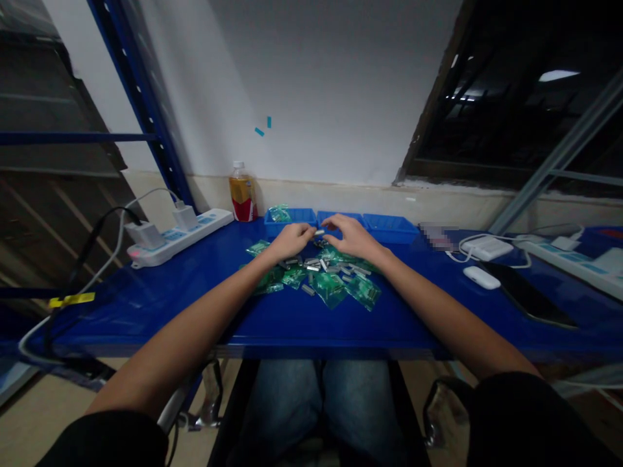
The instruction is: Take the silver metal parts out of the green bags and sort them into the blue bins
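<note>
Over the middle of the blue table, my left hand (294, 239) pinches a small silvery metal piece (319, 233) between thumb and fingertips. Close to its other end, my right hand (351, 235) curves with thumb and fingers apart, and I see nothing between them. Below both hands lies a loose pile of similar metal pieces (311, 264), mixed with small clear bags of green parts (329, 289). Another green bag (364, 292) lies at the pile's front right. The exact kind of the metal pieces is too small to make out.
Blue trays (389, 226) line the wall; a green bag (279, 213) sits in the left one. A drink bottle (243, 194) stands beside them. A power strip (181, 237) with chargers lies left. A phone (528, 295), white case (481, 277) and cables lie right.
</note>
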`<action>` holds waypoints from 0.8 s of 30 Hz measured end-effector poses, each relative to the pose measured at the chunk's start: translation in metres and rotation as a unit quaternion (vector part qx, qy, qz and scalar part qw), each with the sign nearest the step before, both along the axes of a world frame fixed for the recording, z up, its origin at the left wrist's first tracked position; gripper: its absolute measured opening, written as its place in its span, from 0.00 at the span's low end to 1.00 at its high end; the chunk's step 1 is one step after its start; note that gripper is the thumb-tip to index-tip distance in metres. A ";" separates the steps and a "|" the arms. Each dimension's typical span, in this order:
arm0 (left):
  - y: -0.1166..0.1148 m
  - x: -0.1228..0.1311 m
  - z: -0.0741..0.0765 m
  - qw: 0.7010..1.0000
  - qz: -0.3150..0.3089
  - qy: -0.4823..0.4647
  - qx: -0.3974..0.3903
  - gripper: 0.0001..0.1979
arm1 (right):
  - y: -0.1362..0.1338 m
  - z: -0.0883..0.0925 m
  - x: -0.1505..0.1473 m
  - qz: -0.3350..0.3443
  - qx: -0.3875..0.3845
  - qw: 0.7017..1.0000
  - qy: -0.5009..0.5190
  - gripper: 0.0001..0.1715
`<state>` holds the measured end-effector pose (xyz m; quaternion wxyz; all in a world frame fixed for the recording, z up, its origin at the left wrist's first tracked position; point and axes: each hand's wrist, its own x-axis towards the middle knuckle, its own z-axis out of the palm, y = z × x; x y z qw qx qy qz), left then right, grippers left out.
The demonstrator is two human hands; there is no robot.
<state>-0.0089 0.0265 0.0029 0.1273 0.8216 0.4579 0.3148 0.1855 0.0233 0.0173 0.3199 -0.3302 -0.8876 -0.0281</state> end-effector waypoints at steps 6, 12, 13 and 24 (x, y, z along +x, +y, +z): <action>0.007 0.003 -0.005 0.997 -0.065 -0.033 -0.022 0.22 | -0.003 -0.001 0.006 -0.052 0.041 0.997 -0.034 0.09; 0.031 -0.007 -0.016 0.984 -0.057 0.164 0.035 0.16 | 0.055 0.011 0.027 -0.264 -0.094 0.957 -0.074 0.15; 0.033 -0.008 -0.017 0.980 -0.054 0.190 0.035 0.15 | 0.064 0.012 0.028 -0.288 -0.128 0.945 -0.085 0.16; 0.019 -0.016 -0.013 0.993 -0.018 0.113 -0.018 0.13 | 0.087 0.016 0.010 -0.330 -0.197 0.918 -0.102 0.12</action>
